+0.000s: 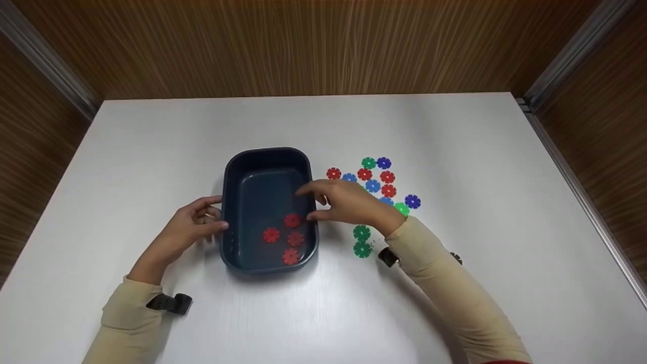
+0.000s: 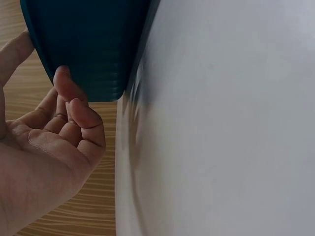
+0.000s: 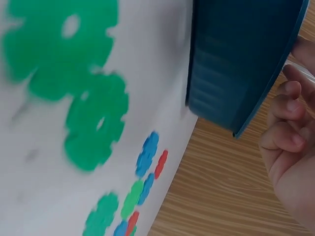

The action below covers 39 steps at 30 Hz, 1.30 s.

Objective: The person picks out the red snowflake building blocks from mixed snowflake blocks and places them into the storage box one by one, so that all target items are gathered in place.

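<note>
A dark blue rectangular bin [image 1: 265, 197] stands upright on the white table, with several red flower-shaped discs [image 1: 271, 235] lying inside near its front right. Against its left side, my left hand [image 1: 188, 227] touches the wall and rim with thumb and index finger spread apart; the other fingers bend loosely in the left wrist view. My right hand [image 1: 346, 202] reaches over the right rim, index finger inside and thumb by the edge. I see nothing held in it. Green discs [image 3: 96, 123] lie close below the right wrist, blurred in that wrist's view.
Right of the bin lie several loose discs in red, light blue, green and a dark blue one [image 1: 413, 201]; the right hand hides some. A dark disc [image 1: 456, 258] is partly behind the right sleeve. Wood-grain panels [image 1: 323, 48] border the table [image 1: 151, 141].
</note>
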Each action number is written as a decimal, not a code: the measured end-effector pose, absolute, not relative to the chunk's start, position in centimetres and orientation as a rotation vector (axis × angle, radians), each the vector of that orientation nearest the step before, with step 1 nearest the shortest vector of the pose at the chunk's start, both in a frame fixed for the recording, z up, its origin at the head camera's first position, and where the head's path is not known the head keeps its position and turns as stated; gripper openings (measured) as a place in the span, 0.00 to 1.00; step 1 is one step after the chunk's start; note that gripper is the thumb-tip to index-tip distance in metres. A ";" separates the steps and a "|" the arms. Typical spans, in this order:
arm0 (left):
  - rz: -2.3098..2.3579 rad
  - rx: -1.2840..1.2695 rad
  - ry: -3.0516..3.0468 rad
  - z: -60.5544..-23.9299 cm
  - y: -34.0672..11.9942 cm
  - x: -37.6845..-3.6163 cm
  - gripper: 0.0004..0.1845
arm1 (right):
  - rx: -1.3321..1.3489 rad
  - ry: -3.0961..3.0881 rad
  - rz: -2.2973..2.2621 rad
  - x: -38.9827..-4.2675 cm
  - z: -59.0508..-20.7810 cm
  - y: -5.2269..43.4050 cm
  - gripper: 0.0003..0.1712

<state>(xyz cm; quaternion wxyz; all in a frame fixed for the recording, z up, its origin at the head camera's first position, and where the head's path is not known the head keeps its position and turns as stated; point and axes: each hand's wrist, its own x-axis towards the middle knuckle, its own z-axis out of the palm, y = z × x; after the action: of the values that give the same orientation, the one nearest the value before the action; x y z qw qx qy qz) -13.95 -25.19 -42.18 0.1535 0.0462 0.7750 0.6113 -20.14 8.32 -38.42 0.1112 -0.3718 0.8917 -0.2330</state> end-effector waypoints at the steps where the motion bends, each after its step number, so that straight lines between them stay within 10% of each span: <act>1: 1.751 0.136 2.223 -42.2 -25.2 -14.0 0.34 | -1.092 2.626 -0.696 -20.2 -38.4 8.7 0.27; 39: 1.752 0.118 2.221 -42.1 -24.9 -14.0 0.35 | -0.687 2.629 -0.535 -19.6 -41.3 26.8 0.14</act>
<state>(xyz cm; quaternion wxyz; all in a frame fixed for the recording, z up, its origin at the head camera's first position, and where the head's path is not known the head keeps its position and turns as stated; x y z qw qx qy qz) -14.03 -24.88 -42.13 0.1545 0.0413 0.7751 0.6112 -19.60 26.77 -41.32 0.1851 -0.2437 0.9329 -0.1900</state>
